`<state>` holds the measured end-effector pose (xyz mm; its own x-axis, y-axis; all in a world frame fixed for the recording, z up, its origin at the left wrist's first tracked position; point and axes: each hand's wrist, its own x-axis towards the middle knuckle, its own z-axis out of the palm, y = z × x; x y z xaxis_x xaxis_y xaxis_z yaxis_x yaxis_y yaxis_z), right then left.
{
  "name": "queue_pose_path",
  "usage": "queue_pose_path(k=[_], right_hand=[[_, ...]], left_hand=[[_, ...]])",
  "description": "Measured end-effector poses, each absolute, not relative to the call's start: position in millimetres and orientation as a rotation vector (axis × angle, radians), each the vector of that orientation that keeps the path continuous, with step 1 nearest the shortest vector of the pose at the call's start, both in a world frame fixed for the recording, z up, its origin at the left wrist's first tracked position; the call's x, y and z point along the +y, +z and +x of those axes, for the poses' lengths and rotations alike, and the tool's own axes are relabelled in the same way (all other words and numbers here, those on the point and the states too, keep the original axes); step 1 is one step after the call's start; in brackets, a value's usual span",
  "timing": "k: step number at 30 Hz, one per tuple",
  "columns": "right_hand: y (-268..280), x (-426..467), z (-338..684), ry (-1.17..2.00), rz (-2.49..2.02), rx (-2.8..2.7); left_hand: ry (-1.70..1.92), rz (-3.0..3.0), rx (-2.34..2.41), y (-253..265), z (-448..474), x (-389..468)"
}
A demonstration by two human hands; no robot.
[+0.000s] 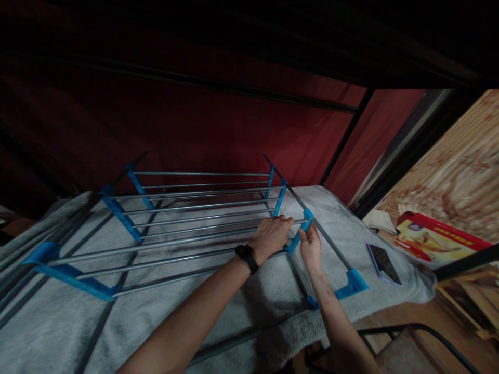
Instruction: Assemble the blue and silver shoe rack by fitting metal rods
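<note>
A rack of grey metal tubes and blue plastic brackets lies on its side on a grey blanket [156, 332]. My left hand [272, 235], with a black watch [247, 258] on its wrist, is closed around the right end of a metal tube [210, 236]. Close beside it, my right hand [312, 248] grips a blue bracket [299, 236] where the tubes meet it. Another blue bracket [353, 283] sits at the near right corner, its tube sockets bare. At the left end, a blue bracket [74, 275] carries several tubes.
A phone [384, 264] lies on the blanket at right, near a red and yellow box [436, 239]. Dark bed-frame bars [346, 135] stand around and overhead. A red curtain [195, 124] hangs behind. A chair with a black frame [421, 332] stands at the lower right.
</note>
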<state>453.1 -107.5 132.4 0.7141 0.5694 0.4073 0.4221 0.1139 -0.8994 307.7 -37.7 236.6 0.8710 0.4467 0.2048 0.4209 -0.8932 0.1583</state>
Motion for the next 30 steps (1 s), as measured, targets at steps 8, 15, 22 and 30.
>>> queue_pose_path(k=[8,15,22,30], right_hand=[[109,-131,430,0.064,-1.581,-0.754],[153,-182,383,0.305,-1.529,-0.966],[326,-206,432,0.157,-1.659,-1.374],[308,-58,558,0.407,-1.721,-1.18]], left_hand=[[0.706,3.007,0.614,241,286,-45],[0.814,2.826,1.082,284,237,39],[0.739,2.825,1.123,300,215,120],[0.543,2.955,1.07,273,215,140]])
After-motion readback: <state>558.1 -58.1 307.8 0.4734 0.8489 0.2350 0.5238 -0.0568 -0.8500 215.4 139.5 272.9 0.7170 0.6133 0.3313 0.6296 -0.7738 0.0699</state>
